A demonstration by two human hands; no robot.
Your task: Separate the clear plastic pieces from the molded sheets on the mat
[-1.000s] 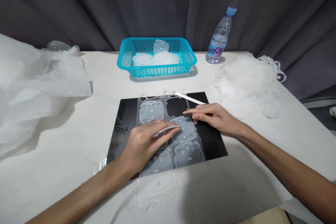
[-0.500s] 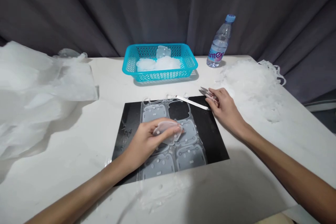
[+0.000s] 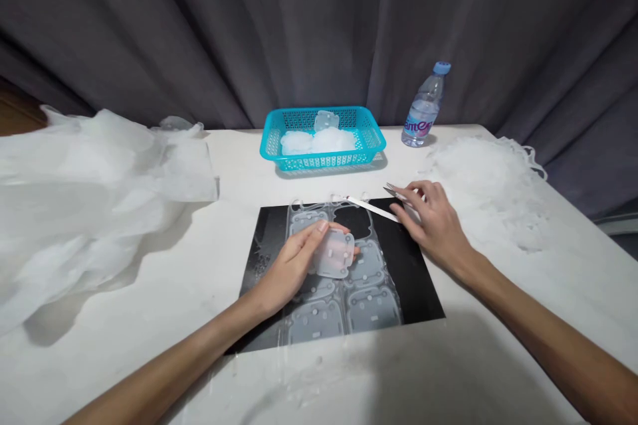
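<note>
My left hand (image 3: 294, 262) holds a translucent, rounded-square plastic piece (image 3: 333, 254) with small dots and slots, its thumb on the near edge and its fingers behind. Beneath it lies a translucent sheet (image 3: 319, 322) of similar joined shapes on a black mat (image 3: 423, 292); one opening shows at the sheet's upper right. At the mat's far right edge my right hand (image 3: 433, 219) has thumb and forefinger apart beside small pointed scissors (image 3: 393, 191), whose handles are partly hidden by the fingers. A white pen-like tool (image 3: 371, 208) lies just left of that hand.
A blue basket (image 3: 323, 165) with translucent pieces inside stands at the back. A water bottle (image 3: 421, 109) stands right of it. Stringy translucent scraps (image 3: 491, 182) are heaped at right; crumpled translucent sheets (image 3: 100, 192) cover the left. A dark curtain (image 3: 319, 26) hangs behind the white table (image 3: 239, 166).
My left hand has turned the plastic piece so its flat face shows. My right thumb has parted from the scissors. The view has shifted, so things sit lower in it.
</note>
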